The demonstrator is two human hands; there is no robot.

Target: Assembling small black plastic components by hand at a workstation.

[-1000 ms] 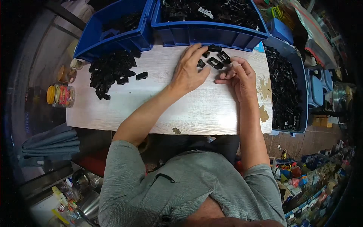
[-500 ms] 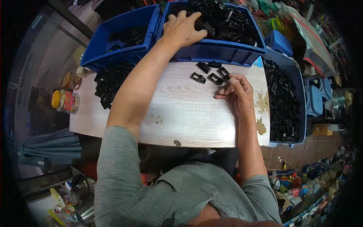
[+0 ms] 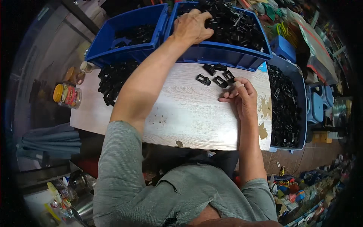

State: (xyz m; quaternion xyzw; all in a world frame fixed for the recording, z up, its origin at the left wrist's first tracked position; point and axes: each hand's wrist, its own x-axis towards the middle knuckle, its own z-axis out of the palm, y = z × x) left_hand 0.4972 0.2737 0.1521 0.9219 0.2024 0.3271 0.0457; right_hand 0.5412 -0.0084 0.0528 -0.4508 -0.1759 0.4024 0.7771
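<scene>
My left hand (image 3: 191,27) reaches over the near wall of the big blue bin (image 3: 227,53), which is heaped with black plastic parts (image 3: 242,28). Its thumb and forefinger are apart at the heap, and some fingertips are hidden among the parts. On the table, my right hand (image 3: 242,96) rests with fingers loosely bent and apart, nothing visible in them. Its fingertips are beside a small group of black frame-shaped plastic pieces (image 3: 219,81). These have rectangular openings; whether a finger touches the nearest piece I cannot tell.
Left of the big bin stands a second blue bin (image 3: 124,30) with fewer black parts. A pile of black parts (image 3: 113,81) lies on the table (image 3: 189,121), near a yellow-lidded jar (image 3: 68,95). At the right, a large blue tub (image 3: 289,109) holds more parts, next to blue stools (image 3: 314,106).
My left hand has shifted slightly over the heap, its fingers less widely spread. My right hand stays by the loose pieces. The whole view has moved a little.
</scene>
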